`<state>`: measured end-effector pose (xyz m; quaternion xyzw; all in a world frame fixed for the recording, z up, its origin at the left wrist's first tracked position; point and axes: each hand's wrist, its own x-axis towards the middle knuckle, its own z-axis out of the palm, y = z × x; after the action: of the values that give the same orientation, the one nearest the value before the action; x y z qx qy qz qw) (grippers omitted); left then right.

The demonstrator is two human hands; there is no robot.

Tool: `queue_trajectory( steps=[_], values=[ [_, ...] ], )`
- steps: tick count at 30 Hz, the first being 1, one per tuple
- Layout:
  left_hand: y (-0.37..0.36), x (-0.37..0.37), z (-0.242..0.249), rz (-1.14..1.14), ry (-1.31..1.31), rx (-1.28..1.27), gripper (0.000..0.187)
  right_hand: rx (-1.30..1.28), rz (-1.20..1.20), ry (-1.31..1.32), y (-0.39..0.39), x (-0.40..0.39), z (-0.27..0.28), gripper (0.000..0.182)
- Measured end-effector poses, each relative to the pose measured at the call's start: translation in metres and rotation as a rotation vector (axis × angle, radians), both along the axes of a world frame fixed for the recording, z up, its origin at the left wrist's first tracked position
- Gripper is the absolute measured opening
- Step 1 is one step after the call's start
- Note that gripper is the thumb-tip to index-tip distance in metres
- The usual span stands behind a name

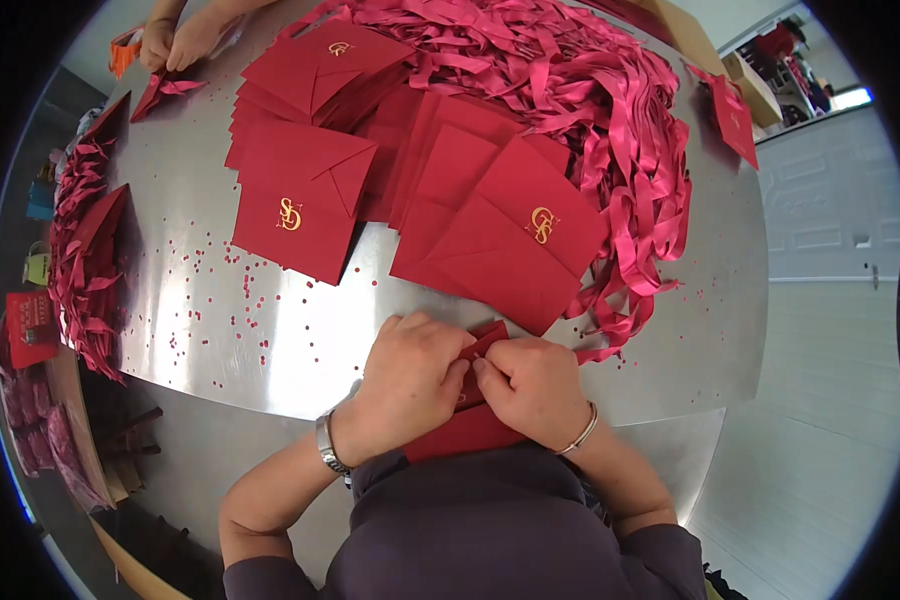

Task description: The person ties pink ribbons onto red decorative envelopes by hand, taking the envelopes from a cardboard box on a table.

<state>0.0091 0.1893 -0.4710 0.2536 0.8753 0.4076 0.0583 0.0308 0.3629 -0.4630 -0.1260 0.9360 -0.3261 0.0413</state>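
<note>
A red paper envelope (463, 434) lies at the table's front edge, close against my body. My left hand (408, 368) is closed in a pinch at its upper part, fingers curled. Opposite it, my right hand (533, 388) pinches the same part, its thumb and fingertips nearly meeting the left ones. The fingers hide most of the pinched spot. Just beyond my hands, a fanned stack of red envelopes (505, 225) with a gold monogram lies on the metal table (300, 375). Another stack of red envelopes (295, 205) sits to its left.
A large heap of pink-red ribbons (620, 110) covers the back and right of the stacks. Small red paper dots (248, 295) are scattered about. Beribboned envelopes (90, 250) line the left edge. At the far left, another person's hands (180, 40) work on a red envelope (153, 95).
</note>
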Motion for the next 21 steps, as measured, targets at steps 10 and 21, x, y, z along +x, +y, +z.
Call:
queue_trajectory(
  steps=[10,21],
  values=[
    [-0.011,-0.001,0.004,-0.062,0.016,0.075,0.025,0.265,0.250,0.141,-0.011,-0.013,0.020,0.017],
    [-0.043,-0.044,0.020,-0.313,-0.486,0.146,0.017,0.084,0.234,0.130,-0.019,-0.010,0.020,0.022]
  ],
)
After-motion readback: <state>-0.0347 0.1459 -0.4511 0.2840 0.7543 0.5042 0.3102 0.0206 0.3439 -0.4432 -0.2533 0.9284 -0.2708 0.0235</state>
